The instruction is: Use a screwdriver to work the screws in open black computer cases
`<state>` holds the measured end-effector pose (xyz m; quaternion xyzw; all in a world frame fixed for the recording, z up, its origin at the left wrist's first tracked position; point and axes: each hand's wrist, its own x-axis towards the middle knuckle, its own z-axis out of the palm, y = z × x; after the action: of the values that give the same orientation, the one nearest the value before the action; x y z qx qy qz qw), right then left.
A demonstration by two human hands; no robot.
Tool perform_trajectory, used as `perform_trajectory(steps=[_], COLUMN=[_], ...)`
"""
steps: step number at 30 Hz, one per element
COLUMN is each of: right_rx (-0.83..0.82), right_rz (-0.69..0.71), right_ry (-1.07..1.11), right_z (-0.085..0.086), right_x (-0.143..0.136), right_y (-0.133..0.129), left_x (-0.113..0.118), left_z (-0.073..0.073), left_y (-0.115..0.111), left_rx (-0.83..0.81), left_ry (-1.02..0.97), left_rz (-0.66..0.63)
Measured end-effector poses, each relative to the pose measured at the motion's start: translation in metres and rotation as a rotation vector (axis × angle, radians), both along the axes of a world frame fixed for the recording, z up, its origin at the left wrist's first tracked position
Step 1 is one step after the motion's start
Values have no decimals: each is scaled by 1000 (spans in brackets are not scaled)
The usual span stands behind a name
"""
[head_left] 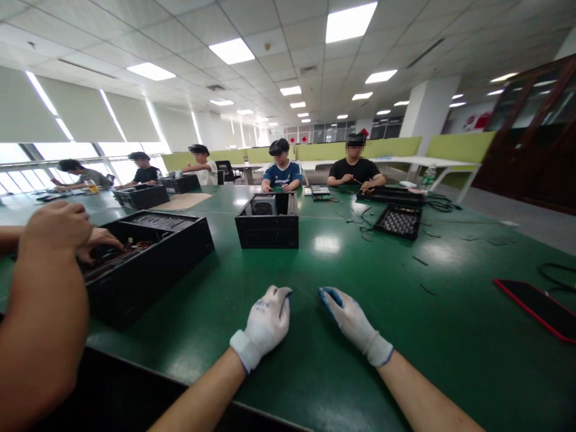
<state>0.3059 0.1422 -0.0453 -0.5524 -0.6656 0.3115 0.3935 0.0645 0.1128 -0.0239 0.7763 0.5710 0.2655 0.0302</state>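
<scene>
My left hand (269, 318), in a white glove with blue lettering on its back, rests over the green tabletop (310, 360). Its fingers bend loosely, with a small gap beside the thumb and nothing visible in them. My right hand (353, 321) wears a matching white glove with a blue palm side. Its thumb and fingers point inward, slightly apart, and hold nothing visible. A short stretch of bare table separates the two hands. Beyond them stands an open black computer case (267, 231) with a grey power supply unit (263, 205) inside; neither hand touches it.
At left, a co-worker's bare arm (54, 288) reaches over a larger open computer case (153, 273). Other people sit across the table. A black tray-like panel (398, 222) and loose cables (443, 203) lie at back right. A red-edged black pad (535, 309) sits far right.
</scene>
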Motion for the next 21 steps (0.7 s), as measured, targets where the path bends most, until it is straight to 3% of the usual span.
perform_trajectory(steps=[3, 7, 11, 15, 21], right_rx=[-12, -29, -39, -55, -20], right_rz=[3, 5, 2, 3, 9], right_ry=[-3, -3, -4, -29, -32], right_z=[2, 5, 7, 6, 2], right_x=[0, 0, -1, -3, -4], right_y=[0, -1, -1, -2, -1], left_x=[-9, -25, -33, -33, -32], left_z=[35, 78, 109, 115, 106], left_y=[46, 124, 192, 234, 259], left_rx=[-31, -69, -144, -179, -145], left_ry=[79, 118, 163, 211, 284], left_rz=[101, 183, 235, 258, 265])
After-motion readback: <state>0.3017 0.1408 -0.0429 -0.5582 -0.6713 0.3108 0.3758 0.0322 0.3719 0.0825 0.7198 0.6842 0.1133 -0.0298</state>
